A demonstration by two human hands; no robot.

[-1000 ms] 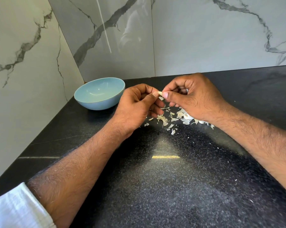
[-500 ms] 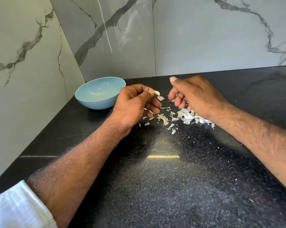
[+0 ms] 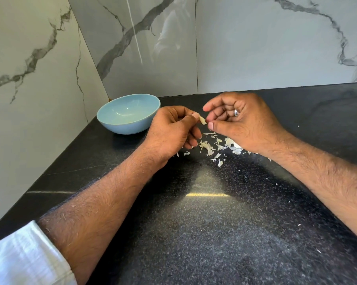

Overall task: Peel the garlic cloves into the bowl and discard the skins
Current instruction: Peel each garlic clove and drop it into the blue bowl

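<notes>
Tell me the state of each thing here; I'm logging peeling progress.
Pale garlic clove: pinched in the left hand, held above the counter.
Right hand: fingers curled, thumb beside the clove.
Light blue ceramic bowl: upright, looks empty.
Papery white garlic skins: scattered loose on the black speckled countertop.

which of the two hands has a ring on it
The right hand: a silver ring shows on one curled finger. The left hand, pinching the garlic clove, shows none.

No readable text, label, brand, number or sign appears anywhere.
</notes>
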